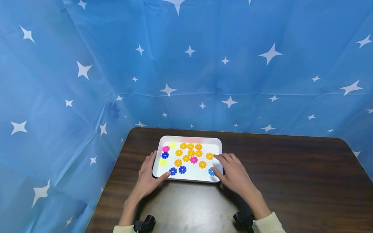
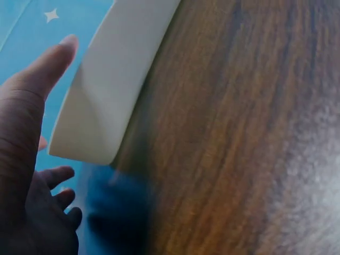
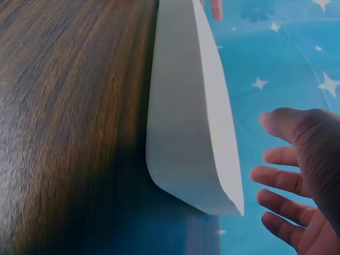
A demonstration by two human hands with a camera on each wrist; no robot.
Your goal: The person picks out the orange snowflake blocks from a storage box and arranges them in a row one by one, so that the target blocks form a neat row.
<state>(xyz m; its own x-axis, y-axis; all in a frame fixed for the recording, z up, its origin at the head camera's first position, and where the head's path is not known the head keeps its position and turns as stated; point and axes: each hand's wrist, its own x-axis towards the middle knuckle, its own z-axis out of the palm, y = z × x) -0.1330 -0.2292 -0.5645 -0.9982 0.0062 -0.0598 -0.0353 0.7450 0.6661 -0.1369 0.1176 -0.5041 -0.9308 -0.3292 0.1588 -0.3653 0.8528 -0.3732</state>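
A white tray [image 1: 192, 176] lies on the table with several flower-shaped plastic discs in it. Orange discs [image 1: 190, 152] fill the middle, with a pink disc [image 1: 193, 160] among them. Yellow, pink and dark blue discs [image 1: 165, 155] line the left side. My left hand [image 1: 147, 178] is beside the tray's left edge, fingers extended, thumb at the front-left corner; contact cannot be told. My right hand [image 1: 234, 173] spreads over the right edge, its thumb by a light blue disc [image 1: 211, 171] and its fingertips near an orange disc [image 1: 209, 156]. Neither hand visibly holds anything.
The dark wood table [image 1: 291, 171] extends well to the right of the tray. Blue cloth [image 1: 204, 71] with white stars hangs behind and on the left. Black wrist cameras [image 1: 144, 223] are strapped to both wrists.
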